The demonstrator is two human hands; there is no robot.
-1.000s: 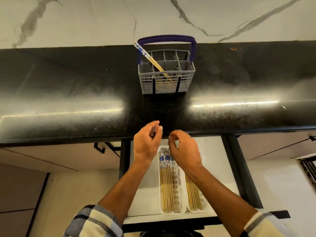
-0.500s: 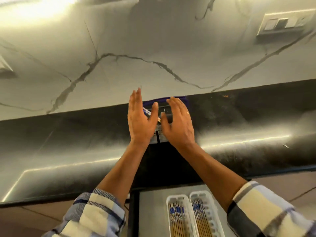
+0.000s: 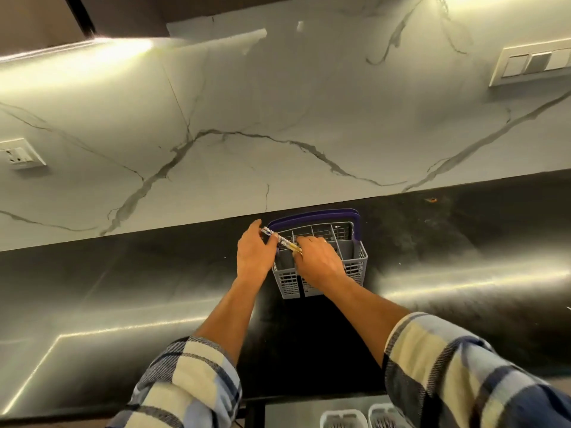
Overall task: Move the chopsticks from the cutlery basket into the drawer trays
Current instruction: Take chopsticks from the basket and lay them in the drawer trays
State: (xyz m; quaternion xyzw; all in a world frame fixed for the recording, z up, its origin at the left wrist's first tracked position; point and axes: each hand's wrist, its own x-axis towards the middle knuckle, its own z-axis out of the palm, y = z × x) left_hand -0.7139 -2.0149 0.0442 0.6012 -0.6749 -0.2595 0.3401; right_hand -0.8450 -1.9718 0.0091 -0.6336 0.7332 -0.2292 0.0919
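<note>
A grey cutlery basket (image 3: 355, 264) with a purple handle stands on the black counter near the wall. Wooden chopsticks (image 3: 282, 240) with blue-and-white patterned tops lean out of its left compartment. My left hand (image 3: 255, 254) pinches their patterned tops at the basket's left rim. My right hand (image 3: 316, 261) reaches over the basket and grips the same chopsticks lower down, fingers curled round them. Two white drawer trays (image 3: 340, 418) show only their far ends at the bottom edge, in the open drawer.
The glossy black counter (image 3: 123, 304) runs across the view, with a marble wall behind it. A white socket (image 3: 18, 154) sits on the wall at left and a switch plate (image 3: 537, 61) at upper right. My plaid sleeves fill the lower corners.
Both hands rose from the drawer trays to the basket, flattened over it half a second ago, and now hold the chopsticks. The view tilted up, so the trays dropped to the bottom edge.
</note>
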